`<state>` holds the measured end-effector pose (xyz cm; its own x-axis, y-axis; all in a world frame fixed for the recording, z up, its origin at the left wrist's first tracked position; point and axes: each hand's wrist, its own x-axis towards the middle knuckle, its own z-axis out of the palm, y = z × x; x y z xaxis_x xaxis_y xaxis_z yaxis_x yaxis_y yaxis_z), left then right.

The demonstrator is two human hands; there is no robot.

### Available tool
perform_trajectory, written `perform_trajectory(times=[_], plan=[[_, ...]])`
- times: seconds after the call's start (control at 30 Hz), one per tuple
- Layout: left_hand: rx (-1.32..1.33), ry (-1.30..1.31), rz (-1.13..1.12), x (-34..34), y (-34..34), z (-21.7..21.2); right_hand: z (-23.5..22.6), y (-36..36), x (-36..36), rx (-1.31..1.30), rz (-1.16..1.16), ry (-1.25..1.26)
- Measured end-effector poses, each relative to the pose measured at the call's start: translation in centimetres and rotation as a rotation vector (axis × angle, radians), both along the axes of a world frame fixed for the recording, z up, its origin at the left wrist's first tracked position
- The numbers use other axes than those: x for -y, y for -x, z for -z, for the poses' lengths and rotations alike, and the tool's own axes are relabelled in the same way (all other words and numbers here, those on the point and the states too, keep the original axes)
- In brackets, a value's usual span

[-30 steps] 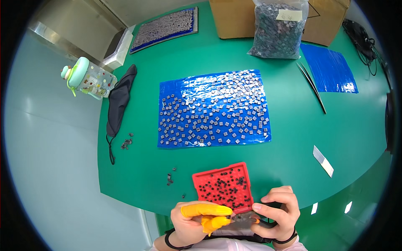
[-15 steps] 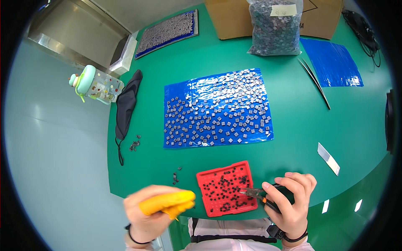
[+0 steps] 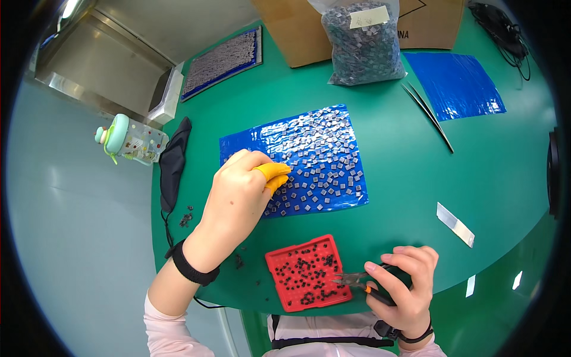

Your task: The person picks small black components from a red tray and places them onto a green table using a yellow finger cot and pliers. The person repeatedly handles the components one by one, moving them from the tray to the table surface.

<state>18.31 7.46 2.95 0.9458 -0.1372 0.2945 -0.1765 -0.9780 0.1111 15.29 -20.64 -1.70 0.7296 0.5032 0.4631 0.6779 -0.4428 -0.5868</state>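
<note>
Green tabletop (image 3: 488,178): fills the frame.
Left hand (image 3: 241,190): has moved up to centre, yellow-capped fingertips pinching over small grey squares on the blue sheet (image 3: 250,140).
Right hand (image 3: 404,285): lower right, gripping small pliers (image 3: 357,279) beside the red tray (image 3: 306,279).

The left hand (image 3: 238,193) lies over the lower left corner of the blue sheet (image 3: 309,128), hiding the small grey pieces (image 3: 324,163) beneath it; whether its yellow-capped fingertips (image 3: 275,172) pinch one cannot be told. The right hand (image 3: 404,288) covers the handles of the small pliers (image 3: 352,278), so only the jaws show. The dark bits in the red tray (image 3: 304,281) are too small to identify. The cardboard box (image 3: 297,30) and the bag of parts (image 3: 363,41) are cut off at the top edge. A black object (image 3: 554,172) at the right rim is mostly out of frame.
</note>
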Motion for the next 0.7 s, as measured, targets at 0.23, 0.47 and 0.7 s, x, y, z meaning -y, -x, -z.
perform_trajectory(times=[0.23, 0.47, 0.7], plan=[[-0.011, -0.084, 0.048, 0.3, -0.33, 0.67, 0.12, -0.04, 0.18, -0.016, -0.015, 0.003], [0.035, -0.066, 0.063, 0.07, -0.46, 0.77, 0.14, 0.0, 0.11, -0.016, -0.015, 0.009], [0.036, -0.065, 0.044, 0.3, -0.47, 0.73, 0.15, -0.05, 0.16, -0.008, -0.016, 0.016]])
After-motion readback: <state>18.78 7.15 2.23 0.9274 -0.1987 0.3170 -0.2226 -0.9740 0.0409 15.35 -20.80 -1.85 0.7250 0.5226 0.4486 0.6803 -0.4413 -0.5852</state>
